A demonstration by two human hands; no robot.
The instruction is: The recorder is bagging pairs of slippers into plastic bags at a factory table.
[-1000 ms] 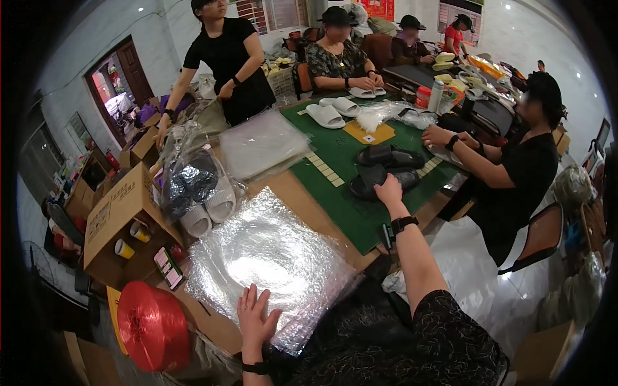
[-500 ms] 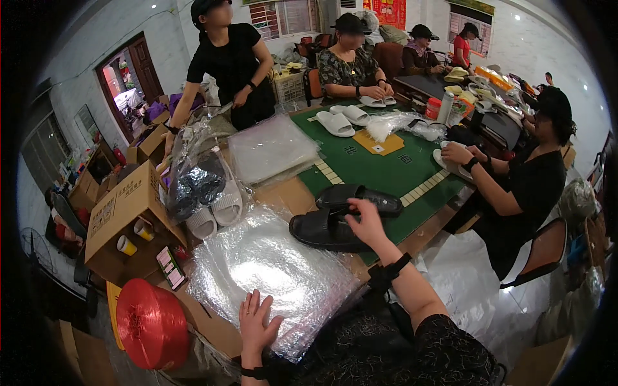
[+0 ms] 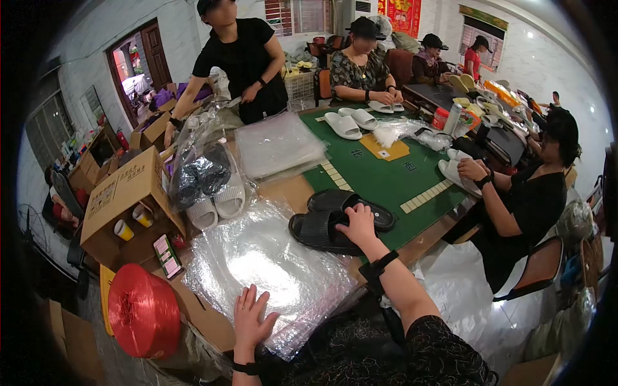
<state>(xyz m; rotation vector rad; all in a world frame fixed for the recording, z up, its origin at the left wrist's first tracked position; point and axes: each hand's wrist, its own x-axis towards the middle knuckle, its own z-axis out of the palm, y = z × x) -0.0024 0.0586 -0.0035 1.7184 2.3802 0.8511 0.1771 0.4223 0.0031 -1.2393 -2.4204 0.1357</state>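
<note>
- Since the earliest frame, the pair of black slide slippers with broad ribbed straps (image 3: 315, 226) has come across the green mat (image 3: 380, 170) toward the person and to the left; the two now lie closer together.
- The slippers lie side by side at the mat's near-left edge, the nearer one reaching over the stack of shiny, clear plastic sheets (image 3: 241, 254).
- Their long axes run roughly parallel, left to right, slanting slightly nearer the person at the heels; strapped toe ends point left, and the far one's open heel points right.
- The right hand (image 3: 358, 223) lies over both slippers with its fingers spread and bent; whether its grip is closed on either cannot be told.
- The left hand (image 3: 253, 320) rests flat on the sheets, fingers apart, its grip open.
- Beyond the sheets lie light grey ribbed slippers (image 3: 230, 198), near an open brown cardboard box (image 3: 125, 186).
</note>
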